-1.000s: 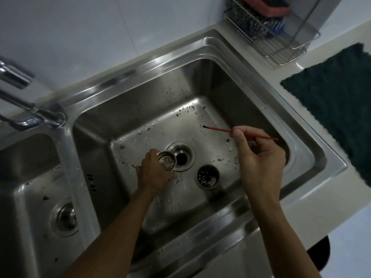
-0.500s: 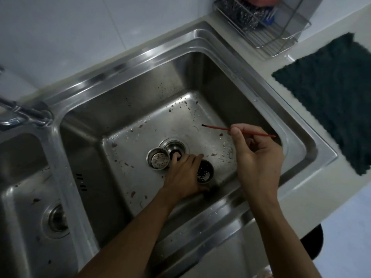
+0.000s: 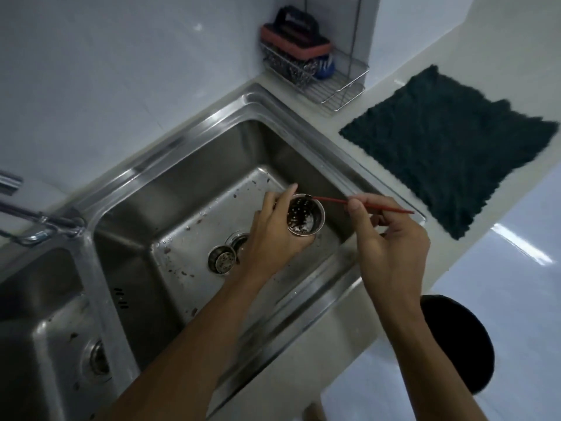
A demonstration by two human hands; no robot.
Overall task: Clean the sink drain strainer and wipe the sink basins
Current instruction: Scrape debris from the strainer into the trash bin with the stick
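Strainer basket (image 3: 305, 218) held tilted above right basin (image 3: 194, 189), left hand (image 3: 273, 235) wrapped round its wall. Right hand (image 3: 391, 241) pinches thin red stick (image 3: 361, 204), tip at rim. Judgement: pick holes gently, debris falling into basin. Second strainer part (image 3: 222, 259) beside drain; dark cloth (image 3: 449, 147) on counter, clear.

Pale tiled wall (image 3: 121, 71), glossy floor (image 3: 516, 299)
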